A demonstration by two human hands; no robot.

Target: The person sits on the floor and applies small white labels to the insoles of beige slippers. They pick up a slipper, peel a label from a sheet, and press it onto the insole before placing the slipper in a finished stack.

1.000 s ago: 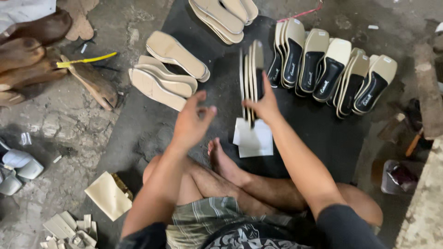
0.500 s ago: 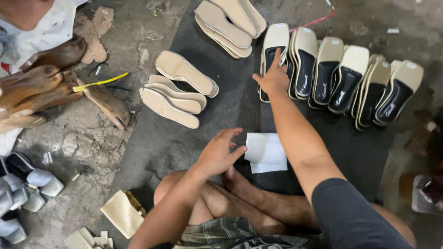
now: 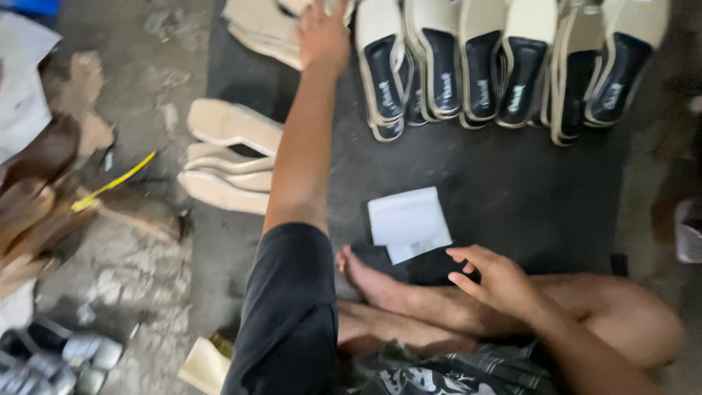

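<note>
My left hand [image 3: 322,36] is stretched far forward and lies on a pile of cream soles [image 3: 256,29] at the top edge. Its fingertips are cut off by the frame, so its grip is unclear. My right hand [image 3: 497,281] hovers just above my shin [image 3: 424,303] with loosely curled, parted fingers and holds nothing. White paper sheets [image 3: 408,223] lie on the dark mat [image 3: 512,175] just in front of that hand. A row of cream-and-black sandals [image 3: 504,66] stands on edge to the right of my left hand.
Three cream soles [image 3: 227,161] lie stacked to the left of my left arm. Wooden shoe lasts [image 3: 36,212] and a yellow strip [image 3: 110,183] sit on the concrete at the left. Metal pieces [image 3: 58,358] are at the lower left, and a cream block [image 3: 205,366] is by my thigh.
My left hand went from beside the paper up to the sole pile at the top. My right hand left the sandal row and came back over my legs.
</note>
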